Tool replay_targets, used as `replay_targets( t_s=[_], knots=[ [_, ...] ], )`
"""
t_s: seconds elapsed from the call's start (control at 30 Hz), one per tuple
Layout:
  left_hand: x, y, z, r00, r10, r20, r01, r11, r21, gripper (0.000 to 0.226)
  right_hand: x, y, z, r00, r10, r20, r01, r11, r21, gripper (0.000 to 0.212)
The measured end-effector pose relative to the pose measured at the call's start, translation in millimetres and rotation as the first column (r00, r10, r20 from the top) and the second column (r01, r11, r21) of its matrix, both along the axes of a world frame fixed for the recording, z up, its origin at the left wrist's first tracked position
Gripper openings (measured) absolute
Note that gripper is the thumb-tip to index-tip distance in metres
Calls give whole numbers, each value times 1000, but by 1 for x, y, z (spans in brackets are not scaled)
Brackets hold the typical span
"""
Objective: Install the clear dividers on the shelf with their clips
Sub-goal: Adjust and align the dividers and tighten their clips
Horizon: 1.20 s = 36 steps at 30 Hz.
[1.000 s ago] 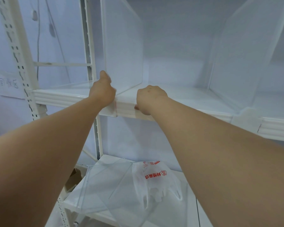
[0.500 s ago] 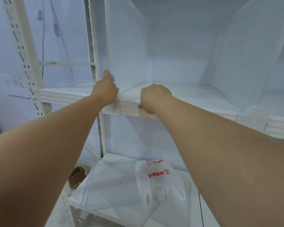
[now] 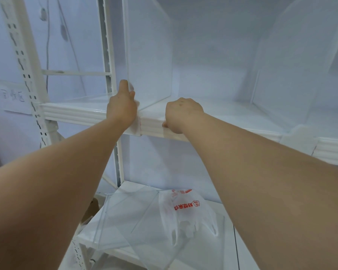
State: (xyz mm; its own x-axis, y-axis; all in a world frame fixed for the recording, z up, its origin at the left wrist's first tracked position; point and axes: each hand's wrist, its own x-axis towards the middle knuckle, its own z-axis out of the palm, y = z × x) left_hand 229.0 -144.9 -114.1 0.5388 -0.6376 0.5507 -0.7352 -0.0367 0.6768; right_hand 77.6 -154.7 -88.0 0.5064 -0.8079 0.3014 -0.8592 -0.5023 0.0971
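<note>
A clear divider stands upright on the white shelf. My left hand is closed around the divider's lower front edge, thumb up along it. A clear clip sits on the shelf's front lip just below that hand. My right hand grips the shelf's front lip a little to the right, fingers curled under. A second clear divider stands further right, with its clip on the lip.
Several loose clear dividers and a white plastic bag with red print lie on the lower shelf. A perforated white upright stands at the left, and a paper label hangs on the wall behind it.
Both hands keep their hold. The view has shifted slightly, so the shelf and hands appear a little further right; my left thumb sits higher along the divider edge.
</note>
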Motion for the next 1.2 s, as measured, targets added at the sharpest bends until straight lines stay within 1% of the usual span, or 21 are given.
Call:
replay_targets(
  t_s=[0.13, 0.27, 0.4, 0.53, 0.63, 0.8, 0.87, 0.93, 1.1, 1.17, 1.2],
  knots=[
    [-4, -3, 3, 998, 58, 10, -58, 998, 20, 17, -1, 0, 0, 1000, 11, -2, -11, 1000, -4, 31],
    [-3, -2, 4, 1000, 27, -5, -27, 999, 17, 20, -1, 0, 1, 1000, 14, -6, -14, 1000, -8, 32],
    [-1, 0, 3, 999, -11, -48, 11, 1000, -3, 18, -1, 0, 0, 1000, 14, -17, -14, 1000, -12, 29],
    [-1, 2, 3, 999, -15, -52, 16, 1000, 7, 14, 0, -1, 0, 1000, 12, -24, -12, 1000, -11, 28],
    [0, 1, 2, 996, -19, -87, 19, 1000, 3, 5, 0, -1, 0, 1000, 9, -25, -9, 1000, -18, 29],
    [0, 4, -1, 988, -26, -154, 19, 999, -46, 7, 1, -1, -2, 1000, 4, -16, -4, 1000, -19, 31],
    [1, 6, -3, 986, -39, -160, 31, 998, -51, 14, 1, -2, -2, 1000, -1, -14, 0, 1000, -24, 29],
    [3, 7, -6, 987, -49, -151, 43, 998, -43, 28, 1, -2, -2, 1000, -3, -16, 3, 999, -32, 28],
    [0, 11, -9, 991, -65, -121, 65, 998, -3, 53, 2, -2, -1, 1000, -15, -15, 15, 999, -32, 31],
    [-4, 10, -12, 989, -60, -135, 54, 998, -44, 65, 2, -2, -2, 1000, -20, -2, 20, 999, -26, 31],
    [-7, 10, -14, 990, -33, -136, 22, 996, -83, 68, 1, -2, -2, 999, -28, 21, 28, 999, -15, 31]
  ],
)
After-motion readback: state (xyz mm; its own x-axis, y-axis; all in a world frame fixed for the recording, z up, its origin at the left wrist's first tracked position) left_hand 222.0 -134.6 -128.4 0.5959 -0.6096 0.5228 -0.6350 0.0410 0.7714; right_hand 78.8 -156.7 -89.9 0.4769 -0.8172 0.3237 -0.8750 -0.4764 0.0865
